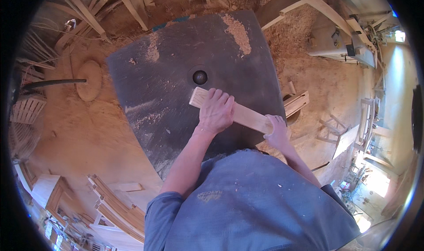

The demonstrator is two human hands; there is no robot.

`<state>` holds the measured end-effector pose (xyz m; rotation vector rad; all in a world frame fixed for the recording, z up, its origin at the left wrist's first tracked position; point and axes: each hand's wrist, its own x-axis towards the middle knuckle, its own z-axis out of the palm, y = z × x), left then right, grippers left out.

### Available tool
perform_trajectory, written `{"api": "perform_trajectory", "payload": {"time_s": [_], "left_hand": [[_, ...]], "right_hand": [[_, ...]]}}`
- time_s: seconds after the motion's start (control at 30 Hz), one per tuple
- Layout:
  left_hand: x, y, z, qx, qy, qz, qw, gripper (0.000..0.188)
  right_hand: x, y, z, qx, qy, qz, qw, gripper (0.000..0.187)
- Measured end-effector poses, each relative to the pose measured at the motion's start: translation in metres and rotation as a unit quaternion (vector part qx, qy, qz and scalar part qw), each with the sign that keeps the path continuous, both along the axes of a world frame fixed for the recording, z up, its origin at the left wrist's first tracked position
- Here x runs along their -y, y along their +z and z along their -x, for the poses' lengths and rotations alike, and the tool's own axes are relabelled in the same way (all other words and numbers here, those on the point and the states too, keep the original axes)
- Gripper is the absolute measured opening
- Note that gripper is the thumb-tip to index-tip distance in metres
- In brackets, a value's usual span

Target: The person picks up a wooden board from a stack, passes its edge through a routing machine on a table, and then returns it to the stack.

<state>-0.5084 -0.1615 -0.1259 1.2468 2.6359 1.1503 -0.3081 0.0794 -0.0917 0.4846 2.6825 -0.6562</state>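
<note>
A pale wooden board (249, 117) lies slantwise across a dark machine table (163, 85). My left hand (216, 110) presses over the board near its left end, fingers closed across it. At the other end, my right hand (277, 132) grips the board, its thumb toward the near side. Just beyond the board's left end, a round dark spindle (200, 77) rises from a circular opening in the table; a small gap shows between them. The underside of the board is hidden.
Wood shavings (237, 33) lie in patches on the table, and sawdust covers the floor. Right of the table are stacked wooden pieces (297, 103). Curved timbers (115, 209) stand at lower left. A dark hose or bar (55, 83) juts in from the left.
</note>
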Motion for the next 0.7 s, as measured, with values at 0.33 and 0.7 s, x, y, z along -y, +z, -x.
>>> {"api": "perform_trajectory", "payload": {"time_s": [0.33,0.7], "left_hand": [[0.044,0.020,-0.055,-0.009,0.079,0.030,0.996,0.037],[-0.018,0.000,-0.042,0.140,0.386,-0.009,0.912,0.046]], "right_hand": [[-0.055,0.041,-0.025,-0.007,0.061,0.046,0.997,0.080],[-0.097,0.028,-0.087,-0.103,0.061,-0.052,0.991,0.086]]}}
